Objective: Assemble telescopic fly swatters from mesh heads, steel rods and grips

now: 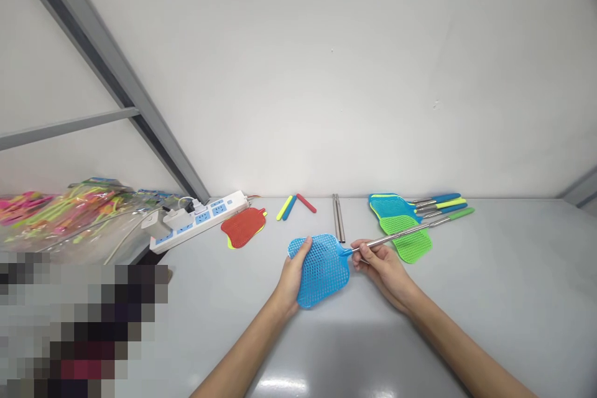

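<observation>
Right at centre table, we have our left hand (pixel 293 275) pinching a blue plastic mesh swatter head (pixel 325 272) by its nine o'clock edge, our right hand (pixel 385 267) pinching a slim silver metal rod (pixel 382 240) at its three o'clock neck, and two bare silver tubes (pixel 340 224) at one o'clock!

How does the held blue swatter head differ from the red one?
The blue head is held in the left hand; the red head lies on the table. A metal rod meets the blue head's neck; the red head shows none. The red head overlaps a yellow-green head; the blue head is single. Both look flat with rounded corners.
</observation>
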Available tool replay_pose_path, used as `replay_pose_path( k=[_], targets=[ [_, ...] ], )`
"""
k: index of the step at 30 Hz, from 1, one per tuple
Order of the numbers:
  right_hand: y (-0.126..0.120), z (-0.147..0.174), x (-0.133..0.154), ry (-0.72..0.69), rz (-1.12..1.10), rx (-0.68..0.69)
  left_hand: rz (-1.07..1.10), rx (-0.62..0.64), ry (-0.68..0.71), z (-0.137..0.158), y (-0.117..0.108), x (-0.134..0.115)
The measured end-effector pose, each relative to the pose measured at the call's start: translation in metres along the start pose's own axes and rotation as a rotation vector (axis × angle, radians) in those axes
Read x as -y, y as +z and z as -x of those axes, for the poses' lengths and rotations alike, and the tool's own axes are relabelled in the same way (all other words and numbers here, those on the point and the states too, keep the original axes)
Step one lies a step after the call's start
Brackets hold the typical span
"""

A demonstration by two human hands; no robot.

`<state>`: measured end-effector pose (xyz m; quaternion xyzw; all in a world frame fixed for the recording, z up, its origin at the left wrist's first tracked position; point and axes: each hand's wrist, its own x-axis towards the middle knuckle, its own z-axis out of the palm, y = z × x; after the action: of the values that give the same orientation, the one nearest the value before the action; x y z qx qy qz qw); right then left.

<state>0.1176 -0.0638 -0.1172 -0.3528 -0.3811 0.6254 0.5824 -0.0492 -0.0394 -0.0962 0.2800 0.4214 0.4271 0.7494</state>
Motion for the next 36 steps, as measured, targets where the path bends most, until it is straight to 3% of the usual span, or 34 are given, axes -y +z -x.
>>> replay_pose_path(
  k=[6, 9, 15, 21, 28, 32, 36],
  targets=[
    [0.002, 0.000, 0.001, -0.005, 0.015, -0.021, -0.044, -0.008, -0.003, 0.000, -0.001, 0.000],
    [0.005, 0.001, 0.002, -0.018, -0.001, -0.038, -0.129, 0.032, 0.062, -0.004, -0.003, -0.002],
    [0.005, 0.001, 0.002, -0.039, -0.030, -0.123, -0.633, -0.174, 0.578, -0.015, -0.020, -0.014],
    [-0.005, -0.003, 0.008, -0.090, -0.069, -0.249, -1.210, -0.253, 0.865, -0.030, -0.042, -0.020],
    [-0.006, -0.004, 0.010, 0.011, -0.155, -0.182, -1.513, -0.424, 0.869, -0.055, -0.053, -0.015],
    [-0.013, -0.010, 0.004, 0.070, -0.208, -0.155, -1.705, -0.417, 0.818, -0.067, -0.053, -0.011],
    [-0.019, -0.016, 0.000, 0.085, -0.184, -0.124, -1.743, -0.391, 0.773, -0.070, -0.054, -0.010]
  ],
)
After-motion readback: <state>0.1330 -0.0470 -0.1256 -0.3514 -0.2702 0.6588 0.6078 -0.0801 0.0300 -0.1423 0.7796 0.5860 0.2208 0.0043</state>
